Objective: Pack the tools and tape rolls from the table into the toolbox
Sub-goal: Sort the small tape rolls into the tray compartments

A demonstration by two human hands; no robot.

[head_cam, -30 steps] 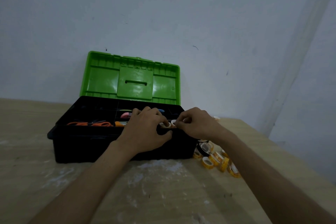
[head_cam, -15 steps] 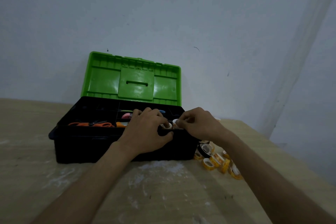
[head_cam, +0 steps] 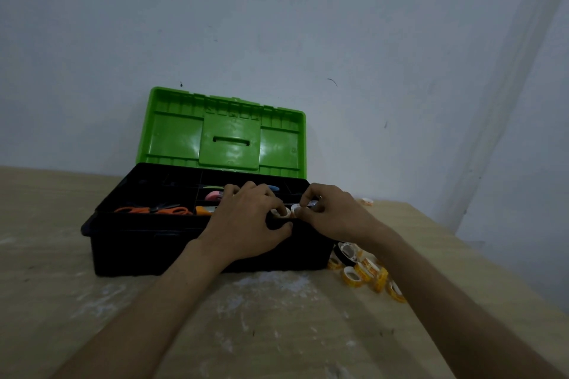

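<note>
Left hand (head_cam: 246, 224): I see it gripping a white tape roll (head_cam: 281, 212) at the toolbox (head_cam: 147, 243) front-right rim.
Right hand (head_cam: 335, 215): pinching a second white roll (head_cam: 297, 210) beside it.
Yellow tape rolls (head_cam: 365, 272): heaped on my counter (head_cam: 277, 317), right of the toolbox.

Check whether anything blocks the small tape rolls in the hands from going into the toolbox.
Nothing visible does. The green lid stands open, and the left hand and right hand each hold a tape roll at the toolbox front rim. What lies beneath them is hidden.
</note>
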